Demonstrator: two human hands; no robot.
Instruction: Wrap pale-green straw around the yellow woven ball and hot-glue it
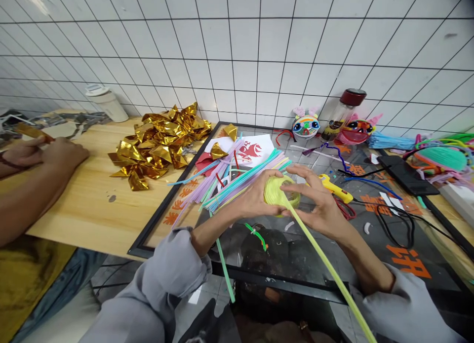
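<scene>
My left hand (pixel 255 197) is closed around the left side of a round form (pixel 274 191) wound with yellow pipe cleaner. Part of its right side looks clear and uncovered. The fingers of my right hand (pixel 314 200) curve around that side, with the fingertips at the winding. From the front of the form a long yellow pipe cleaner (pixel 322 256) runs down to the right, past the table edge. Just left of my hands lies a pile of pastel pipe cleaners (pixel 237 177). A yellow hot glue gun (pixel 336 189) rests behind my right hand.
Gold foil pieces (pixel 159 145) are heaped at the left, near another person's hands (pixel 55 153). Along the wall stand a white cup (pixel 106 103), a decorated ball (pixel 305 126) and a glass bottle (pixel 344 111). A black phone (pixel 407 175) and cables lie at the right.
</scene>
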